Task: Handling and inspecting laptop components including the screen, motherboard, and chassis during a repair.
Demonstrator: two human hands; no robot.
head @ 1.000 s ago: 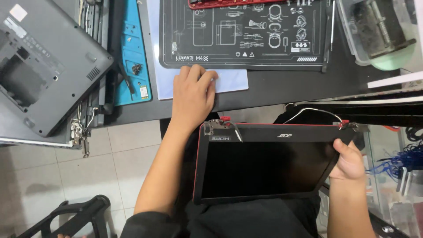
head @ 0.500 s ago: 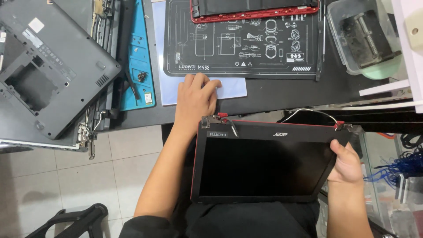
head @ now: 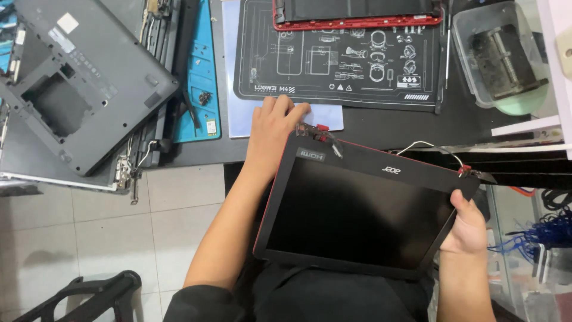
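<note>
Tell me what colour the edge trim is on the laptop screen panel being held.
Red, around a black bezel on the laptop screen panel; head view.
</note>
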